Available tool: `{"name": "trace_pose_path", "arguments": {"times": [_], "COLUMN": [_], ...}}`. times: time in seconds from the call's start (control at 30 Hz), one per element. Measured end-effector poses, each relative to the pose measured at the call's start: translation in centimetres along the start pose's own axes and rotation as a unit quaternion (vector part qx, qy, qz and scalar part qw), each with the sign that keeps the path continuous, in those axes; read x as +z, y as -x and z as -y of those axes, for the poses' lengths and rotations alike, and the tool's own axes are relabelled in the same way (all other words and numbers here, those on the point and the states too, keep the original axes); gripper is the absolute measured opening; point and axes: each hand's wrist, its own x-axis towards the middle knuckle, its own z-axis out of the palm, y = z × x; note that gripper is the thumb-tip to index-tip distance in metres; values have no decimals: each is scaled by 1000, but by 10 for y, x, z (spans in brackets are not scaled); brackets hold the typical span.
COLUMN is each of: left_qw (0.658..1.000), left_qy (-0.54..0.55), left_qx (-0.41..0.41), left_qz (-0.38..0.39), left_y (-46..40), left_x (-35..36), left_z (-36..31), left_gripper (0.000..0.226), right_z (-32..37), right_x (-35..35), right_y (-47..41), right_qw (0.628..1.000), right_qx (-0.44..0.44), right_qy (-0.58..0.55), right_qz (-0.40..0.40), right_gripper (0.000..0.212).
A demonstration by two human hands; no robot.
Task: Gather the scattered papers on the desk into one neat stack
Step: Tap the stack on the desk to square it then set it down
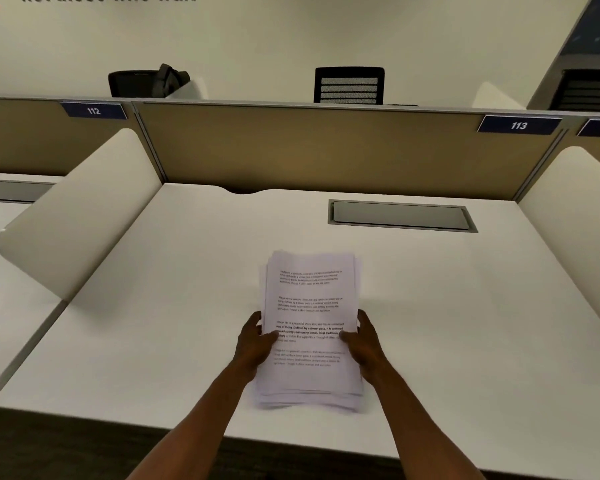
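Note:
A stack of white printed papers (310,299) is in the middle of the white desk (153,323), its sheets slightly uneven at the edges and a little blurred. My left hand (255,342) grips the stack's left edge, thumb on the top sheet. My right hand (364,341) grips the right edge the same way. Whether the stack rests on the desk or hangs just above it, I cannot tell. No other loose sheets show on the desk.
A grey cable hatch (400,216) is set into the desk at the back right. Rounded white side dividers (80,209) (579,216) flank the desk, and a tan partition (326,150) with a 113 label closes the back. Office chairs stand beyond it.

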Motion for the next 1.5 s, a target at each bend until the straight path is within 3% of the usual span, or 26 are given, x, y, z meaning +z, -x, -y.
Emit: {"name": "trace_pose_path", "arguments": {"times": [0.4, 0.5, 0.93, 1.2, 1.5], "left_qw": [980, 981, 980, 976, 975], "left_qy": [138, 131, 103, 91, 110], "left_qx": [141, 142, 167, 187, 181], "left_qz": [10, 14, -35, -57, -65], "left_y": [20, 26, 42, 56, 53], "left_x": [9, 11, 23, 20, 30], "left_z": [-58, -54, -43, -46, -56], "left_gripper": [45, 52, 36, 52, 39], "right_z": [57, 47, 35, 29, 33], "right_x": [-14, -14, -14, -11, -6], "right_y": [15, 19, 30, 33, 39], "right_qw": [988, 988, 984, 982, 980], "right_qx": [-143, -151, -164, -171, -181], "right_qy": [-58, -39, -66, -64, -67], "right_qz": [-22, -17, -36, -42, -51], "right_gripper": [44, 42, 44, 39, 36]}}
